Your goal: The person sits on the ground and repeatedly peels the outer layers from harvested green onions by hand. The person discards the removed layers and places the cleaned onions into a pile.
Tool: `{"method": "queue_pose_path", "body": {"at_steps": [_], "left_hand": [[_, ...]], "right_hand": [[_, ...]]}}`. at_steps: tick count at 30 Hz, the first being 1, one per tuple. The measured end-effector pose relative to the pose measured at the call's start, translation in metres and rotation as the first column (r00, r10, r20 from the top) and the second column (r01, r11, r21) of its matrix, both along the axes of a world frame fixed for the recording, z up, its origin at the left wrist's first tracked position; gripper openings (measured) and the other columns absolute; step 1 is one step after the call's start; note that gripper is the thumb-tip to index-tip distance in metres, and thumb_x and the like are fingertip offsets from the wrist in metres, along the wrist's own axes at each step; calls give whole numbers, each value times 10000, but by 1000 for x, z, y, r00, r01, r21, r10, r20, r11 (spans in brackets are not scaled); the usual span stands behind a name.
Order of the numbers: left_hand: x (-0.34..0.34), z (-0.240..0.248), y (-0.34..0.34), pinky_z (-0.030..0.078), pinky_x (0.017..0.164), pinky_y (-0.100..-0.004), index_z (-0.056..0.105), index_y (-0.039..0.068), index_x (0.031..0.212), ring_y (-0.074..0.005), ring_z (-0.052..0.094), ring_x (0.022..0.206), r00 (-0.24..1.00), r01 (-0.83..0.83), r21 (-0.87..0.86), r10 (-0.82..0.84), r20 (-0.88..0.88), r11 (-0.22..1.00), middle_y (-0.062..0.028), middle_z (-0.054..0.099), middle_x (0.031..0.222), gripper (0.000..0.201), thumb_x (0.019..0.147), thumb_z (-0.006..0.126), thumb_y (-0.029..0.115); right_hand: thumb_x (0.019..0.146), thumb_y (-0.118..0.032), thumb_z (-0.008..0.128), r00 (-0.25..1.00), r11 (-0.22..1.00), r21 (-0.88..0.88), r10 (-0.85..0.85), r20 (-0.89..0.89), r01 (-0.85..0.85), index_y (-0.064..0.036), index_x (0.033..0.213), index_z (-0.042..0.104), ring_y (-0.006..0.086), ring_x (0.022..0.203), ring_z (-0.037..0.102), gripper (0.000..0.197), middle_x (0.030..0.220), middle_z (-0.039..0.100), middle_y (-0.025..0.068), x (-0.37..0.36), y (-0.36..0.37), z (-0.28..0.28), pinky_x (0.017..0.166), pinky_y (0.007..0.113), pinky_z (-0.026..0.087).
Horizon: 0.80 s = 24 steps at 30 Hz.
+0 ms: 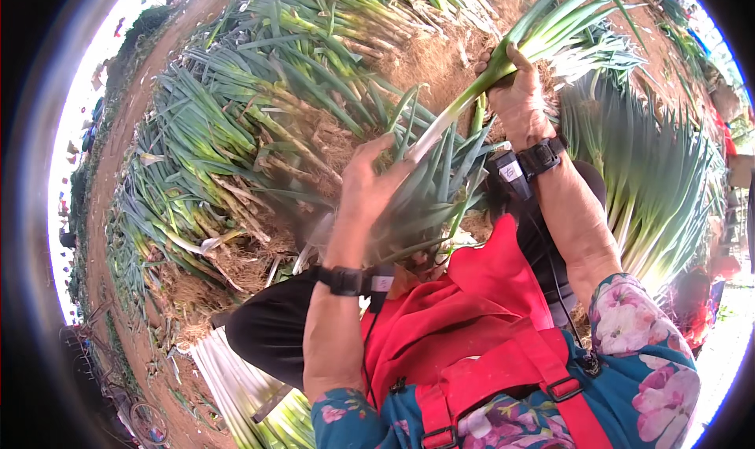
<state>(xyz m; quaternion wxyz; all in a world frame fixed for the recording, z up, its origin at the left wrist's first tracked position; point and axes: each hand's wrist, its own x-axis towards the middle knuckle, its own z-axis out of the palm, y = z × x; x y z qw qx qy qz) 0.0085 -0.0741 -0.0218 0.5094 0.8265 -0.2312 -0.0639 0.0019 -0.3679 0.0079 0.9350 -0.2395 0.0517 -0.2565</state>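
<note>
A long green onion (pixel 448 121) slants across the middle, its white stem down to the left and its green leaves up to the right. My right hand (pixel 519 95) is closed round it where the white turns to green. At the low end of the white stem is my left hand (pixel 373 180), slightly blurred, with its fingers closed on the stem; its exact grip is partly hidden. Under my hands, more green onion leaves (pixel 444 170) stick up in front of my lap.
Heaps of untrimmed green onions (pixel 208 119) with brown roots (pixel 252 264) lie to the left and ahead. A fanned pile of green onions (pixel 649 166) is at the right. White-stemmed onions (pixel 240 378) lie by my left knee (pixel 267 327). Bare soil (pixel 130 166) shows at far left.
</note>
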Motion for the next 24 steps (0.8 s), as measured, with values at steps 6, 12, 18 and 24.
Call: {"method": "queue_pose_path", "body": {"at_steps": [6, 12, 18, 24], "left_hand": [[-8, -31, -30, 523, 798, -275, 729, -23, 1051, -135, 652, 862, 948, -170, -305, 72, -309, 937, -90, 715, 941, 256, 862, 784, 141], [-6, -23, 0, 601, 743, -336, 688, 32, 955, -197, 707, 790, 828, -396, -610, -19, -560, 687, -72, 717, 877, 99, 950, 689, 130], [16, -42, 121, 484, 662, -308, 574, 73, 919, -181, 580, 723, 753, -442, -844, -387, -533, 303, -20, 591, 816, 213, 1048, 522, 233], [4, 12, 135, 460, 962, -413, 575, -2, 1212, -297, 586, 1091, 777, -609, 104, 565, 277, 786, -143, 624, 1176, 396, 899, 694, 209]], "right_hand": [[941, -210, 663, 999, 999, 40, 10, -36, -9, -36, 1073, 540, 259, 912, 551, 250, 985, 539, 130, 0, 0, -3, 863, 410, 492], [932, -210, 662, 997, 997, 62, -51, -59, 55, -41, 1062, 535, 267, 915, 543, 248, 989, 516, 131, 0, -5, -3, 861, 422, 495], [937, -215, 634, 985, 993, 46, -102, -141, 110, -39, 1041, 542, 277, 904, 594, 224, 980, 575, 146, -3, -3, 4, 779, 416, 533], [945, -220, 627, 982, 994, -26, -112, -155, 109, -53, 1040, 539, 237, 813, 615, 212, 946, 615, 125, -2, -15, -8, 740, 366, 542]]}}
